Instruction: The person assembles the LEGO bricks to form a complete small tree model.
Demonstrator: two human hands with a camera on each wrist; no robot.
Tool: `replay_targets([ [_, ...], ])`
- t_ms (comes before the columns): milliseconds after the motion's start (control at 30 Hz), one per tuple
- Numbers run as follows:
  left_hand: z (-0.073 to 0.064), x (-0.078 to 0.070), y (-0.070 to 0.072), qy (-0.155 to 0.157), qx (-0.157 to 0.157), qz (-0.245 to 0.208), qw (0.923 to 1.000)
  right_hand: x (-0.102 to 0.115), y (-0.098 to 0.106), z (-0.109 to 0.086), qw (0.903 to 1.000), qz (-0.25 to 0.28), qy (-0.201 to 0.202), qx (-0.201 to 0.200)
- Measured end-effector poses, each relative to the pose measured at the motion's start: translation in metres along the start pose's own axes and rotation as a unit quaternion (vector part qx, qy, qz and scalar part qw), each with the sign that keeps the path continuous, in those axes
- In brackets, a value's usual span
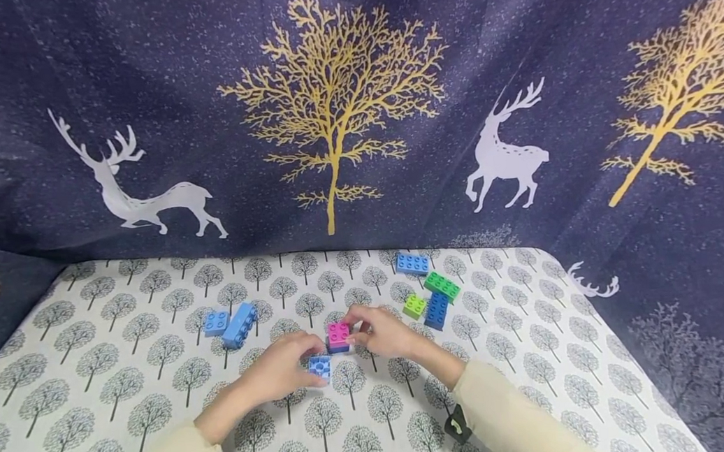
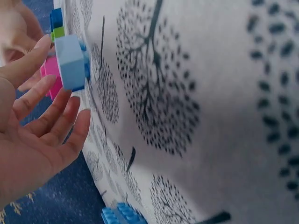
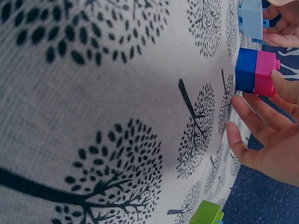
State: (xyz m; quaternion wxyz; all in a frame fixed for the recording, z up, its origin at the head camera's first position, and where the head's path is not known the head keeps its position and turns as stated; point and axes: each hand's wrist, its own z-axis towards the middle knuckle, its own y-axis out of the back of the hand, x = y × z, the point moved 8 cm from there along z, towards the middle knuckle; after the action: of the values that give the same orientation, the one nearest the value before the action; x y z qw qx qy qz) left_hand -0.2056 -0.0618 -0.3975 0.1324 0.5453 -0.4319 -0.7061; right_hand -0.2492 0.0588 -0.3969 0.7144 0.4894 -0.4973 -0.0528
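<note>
A light blue square brick point(image 1: 319, 367) lies upside down, its hollow underside facing up and its studs point(image 2: 85, 70) toward the cloth. My left hand point(image 1: 283, 366) has thumb and index finger at opposite sides of it, the other fingers spread loosely. Just behind and to the right, a pink brick point(image 1: 339, 333) sits on top of a dark blue brick point(image 3: 245, 70), edges lined up. My right hand point(image 1: 382, 331) pinches the pink one between thumb and index finger, its remaining fingers fanned out beside the stack.
Left of the hands are a small blue brick point(image 1: 215, 324) and a long blue brick point(image 1: 239, 325) tipped on its side. At the right lie a lime brick point(image 1: 414, 306), a dark blue long brick point(image 1: 436, 310), a green brick point(image 1: 442, 286) and a blue brick point(image 1: 412, 264).
</note>
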Motion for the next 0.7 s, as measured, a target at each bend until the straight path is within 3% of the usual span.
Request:
replay_targets([
  [367, 0.003, -0.004, -0.013, 0.001, 0.006, 0.023, 0.9997, -0.002, -0.001, 0.000, 1.0000, -0.002, 0.003, 0.000],
  [700, 0.003, -0.004, 0.005, -0.018, -0.021, -0.027, 0.9993, -0.003, -0.001, 0.001, 1.0000, 0.000, -0.006, 0.004],
])
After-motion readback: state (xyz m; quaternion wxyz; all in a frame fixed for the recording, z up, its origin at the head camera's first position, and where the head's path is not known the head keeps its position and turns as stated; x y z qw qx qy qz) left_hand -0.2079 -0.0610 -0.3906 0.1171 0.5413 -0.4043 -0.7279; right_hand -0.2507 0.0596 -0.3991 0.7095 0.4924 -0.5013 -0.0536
